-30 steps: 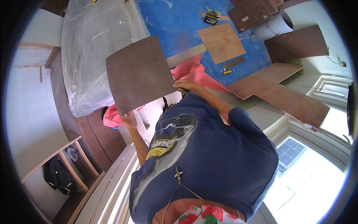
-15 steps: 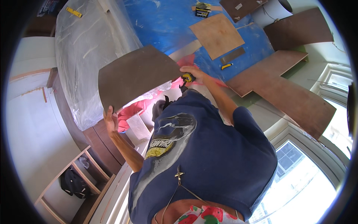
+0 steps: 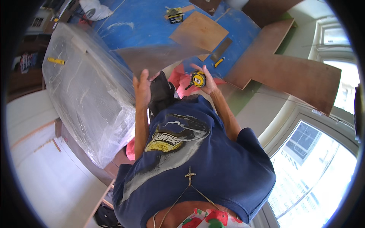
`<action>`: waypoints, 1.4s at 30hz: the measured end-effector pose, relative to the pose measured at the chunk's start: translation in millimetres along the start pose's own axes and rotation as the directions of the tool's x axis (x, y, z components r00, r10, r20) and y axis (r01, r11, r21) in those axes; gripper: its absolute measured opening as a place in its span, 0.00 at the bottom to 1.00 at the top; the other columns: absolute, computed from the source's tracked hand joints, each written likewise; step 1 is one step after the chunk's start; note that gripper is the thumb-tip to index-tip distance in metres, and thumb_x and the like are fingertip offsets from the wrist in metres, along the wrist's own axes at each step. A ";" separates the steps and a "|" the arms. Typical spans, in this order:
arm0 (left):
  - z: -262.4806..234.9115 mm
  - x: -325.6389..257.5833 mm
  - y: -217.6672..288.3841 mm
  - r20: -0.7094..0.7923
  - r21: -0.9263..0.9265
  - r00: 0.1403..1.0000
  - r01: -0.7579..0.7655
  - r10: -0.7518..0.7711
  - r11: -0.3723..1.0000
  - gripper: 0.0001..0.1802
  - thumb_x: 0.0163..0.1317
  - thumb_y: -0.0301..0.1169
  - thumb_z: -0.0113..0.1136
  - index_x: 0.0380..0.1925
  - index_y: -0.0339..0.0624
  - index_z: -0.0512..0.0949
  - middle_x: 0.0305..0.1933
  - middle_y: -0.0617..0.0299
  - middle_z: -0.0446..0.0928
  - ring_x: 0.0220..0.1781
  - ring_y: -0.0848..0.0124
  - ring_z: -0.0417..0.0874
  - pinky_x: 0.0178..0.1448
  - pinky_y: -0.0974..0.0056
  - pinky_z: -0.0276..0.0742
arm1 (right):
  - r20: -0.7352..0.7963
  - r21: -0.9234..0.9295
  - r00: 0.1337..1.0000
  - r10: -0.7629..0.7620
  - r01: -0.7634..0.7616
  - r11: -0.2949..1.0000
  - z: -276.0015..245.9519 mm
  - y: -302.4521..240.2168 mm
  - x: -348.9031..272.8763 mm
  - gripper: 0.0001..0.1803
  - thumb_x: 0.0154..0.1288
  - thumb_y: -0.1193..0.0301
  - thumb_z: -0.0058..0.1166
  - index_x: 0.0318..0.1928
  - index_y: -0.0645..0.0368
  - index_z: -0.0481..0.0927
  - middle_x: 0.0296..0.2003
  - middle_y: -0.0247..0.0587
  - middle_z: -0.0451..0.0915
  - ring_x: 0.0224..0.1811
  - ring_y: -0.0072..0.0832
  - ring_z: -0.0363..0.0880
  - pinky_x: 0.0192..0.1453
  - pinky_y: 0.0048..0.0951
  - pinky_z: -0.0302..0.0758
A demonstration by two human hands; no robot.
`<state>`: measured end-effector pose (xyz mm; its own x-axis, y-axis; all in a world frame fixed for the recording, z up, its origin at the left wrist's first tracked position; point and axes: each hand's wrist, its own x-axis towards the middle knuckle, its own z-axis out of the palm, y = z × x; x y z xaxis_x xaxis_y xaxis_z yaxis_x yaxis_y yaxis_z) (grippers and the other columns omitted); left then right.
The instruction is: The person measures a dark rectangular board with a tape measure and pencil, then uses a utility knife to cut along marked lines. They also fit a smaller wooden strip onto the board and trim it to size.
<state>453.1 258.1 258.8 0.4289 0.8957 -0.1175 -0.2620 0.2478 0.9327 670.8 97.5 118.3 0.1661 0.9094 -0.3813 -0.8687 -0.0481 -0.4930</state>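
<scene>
White lettering (image 3: 166, 139) on navy shirt (image 3: 216, 163); label on tape measure (image 3: 198, 79).

Pretty clearly a room mid-renovation, doubling as a makeshift workshop. Giveaway is the blue floor sheet (image 3: 146, 33): tan board (image 3: 199, 31) and yellow utility knife (image 3: 219, 62) lying on it, bulky plastic-wrapped thing (image 3: 87, 87) left of it, big cut-out brown panel (image 3: 283, 72) to its right. There's even a tape measure (image 3: 198, 79) out, just nearer than the sheet.
</scene>
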 end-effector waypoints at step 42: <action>-210.0 790.3 -517.3 0.203 0.881 0.603 0.232 -0.772 0.412 0.36 0.66 0.44 0.70 0.67 0.36 0.71 0.62 0.48 0.81 0.65 0.55 0.81 0.66 0.56 0.76 | -0.861 -0.437 0.501 -0.092 -0.632 0.640 -155.6 -191.6 439.9 0.31 0.66 0.44 0.65 0.15 0.53 0.76 0.14 0.26 0.71 0.18 0.16 0.65 0.24 0.27 0.57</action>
<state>746.0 915.3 -388.1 0.6359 0.2739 -0.7215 0.7531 -0.0157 0.6577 982.9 442.5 -76.7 0.5651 0.1045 -0.8184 -0.4568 -0.7864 -0.4159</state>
